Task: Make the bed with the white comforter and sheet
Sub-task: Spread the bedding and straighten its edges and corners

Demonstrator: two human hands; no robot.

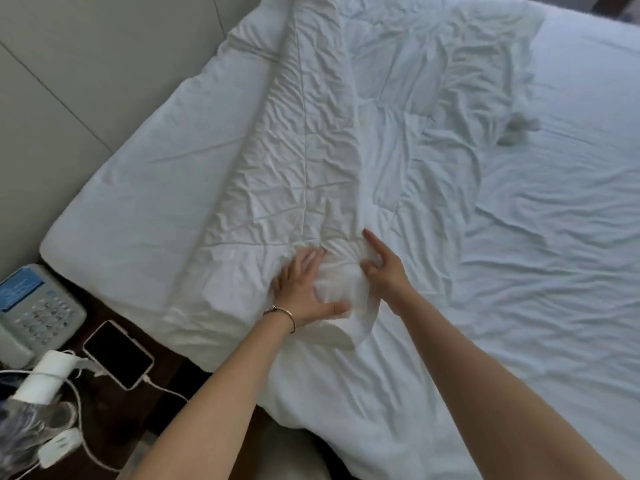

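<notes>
Both arms reach out over the near edge of the bed (114, 216), and the hands meet on a bunched corner of the white comforter (304, 157). The comforter lies in a long, creased band running from the far end of the bed down toward the person, with stitched quilting lines showing along it; its right part spreads out crumpled over the middle of the mattress. Under it the white sheet (561, 237) covers the bed, wrinkled on the right side and smoother on the left strip beside the wall.

The left hand (303, 289) lies flat on the fabric, fingers spread and straight, thumb out to the right, so its grip is open and pressing down. A thin bracelet (282, 311) circles that wrist. The right hand (382, 266) sits just beside it, touching the same bunched corner; the forefinger points straight up along the fold while the other fingers curl into the cloth and pinch it, so this grip is closed on the comforter. A loose flap of the fabric hangs down between the two wrists.

On the dark bedside surface (114, 403) at the lower left stand a pale telephone (34, 306) with a keypad, a smartphone (117, 353) lying face up with a white charging cable (162, 388) plugged in, and a white cylinder-shaped object (46, 377) amid tangled cords.
</notes>
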